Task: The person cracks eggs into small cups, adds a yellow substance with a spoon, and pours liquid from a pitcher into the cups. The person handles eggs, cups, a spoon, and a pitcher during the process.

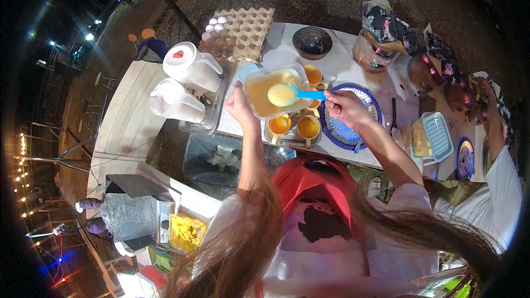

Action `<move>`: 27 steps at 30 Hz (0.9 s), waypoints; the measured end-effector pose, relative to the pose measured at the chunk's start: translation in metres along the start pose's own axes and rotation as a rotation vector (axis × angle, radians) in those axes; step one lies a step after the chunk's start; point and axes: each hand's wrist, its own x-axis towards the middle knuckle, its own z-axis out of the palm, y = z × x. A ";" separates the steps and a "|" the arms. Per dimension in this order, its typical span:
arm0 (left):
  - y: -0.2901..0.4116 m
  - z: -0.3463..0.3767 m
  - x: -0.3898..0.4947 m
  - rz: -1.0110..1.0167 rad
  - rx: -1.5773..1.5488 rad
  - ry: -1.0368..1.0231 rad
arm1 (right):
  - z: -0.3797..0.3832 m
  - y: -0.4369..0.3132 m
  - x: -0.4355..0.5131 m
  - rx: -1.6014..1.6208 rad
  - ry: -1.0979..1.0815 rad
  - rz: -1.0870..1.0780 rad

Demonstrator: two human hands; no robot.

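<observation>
My left hand grips the left side of a clear plastic tub of pale yellow batter, held tilted above the table. My right hand holds a spoon with a blue handle; its bowl, full of the yellow mixture, is over the tub. Just below and right of the tub, several cups with orange-yellow contents stand on a metal tray. Beneath my right hand lies a blue-rimmed plate with a ridged, shiny middle.
Lidded pitchers stand at left, near an egg carton with white eggs. A dark bowl sits at the back. Clay stoves with glowing coals line the right, beside a lidded container. Another person's arm reaches over a stove.
</observation>
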 end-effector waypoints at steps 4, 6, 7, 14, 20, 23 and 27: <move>0.000 0.002 0.000 -0.093 -0.109 0.040 | 0.000 -0.016 -0.005 0.013 -0.049 -0.070; 0.001 0.002 0.000 -0.130 -0.160 0.052 | -0.001 -0.026 -0.007 -0.016 -0.044 -0.098; 0.002 0.003 0.000 -0.144 -0.188 0.044 | -0.001 -0.030 -0.008 -0.015 -0.071 -0.128; 0.001 0.003 0.003 -0.189 -0.169 0.023 | -0.008 -0.058 -0.010 -0.020 0.028 -0.145; -0.009 0.002 0.012 -0.190 -0.243 0.017 | -0.025 -0.067 -0.014 -0.009 0.089 -0.164; -0.012 -0.002 0.015 -0.193 -0.246 0.029 | -0.042 -0.060 -0.012 0.000 0.132 -0.160; -0.015 -0.012 0.019 -0.164 -0.225 0.051 | -0.072 -0.027 -0.003 -0.045 0.259 -0.139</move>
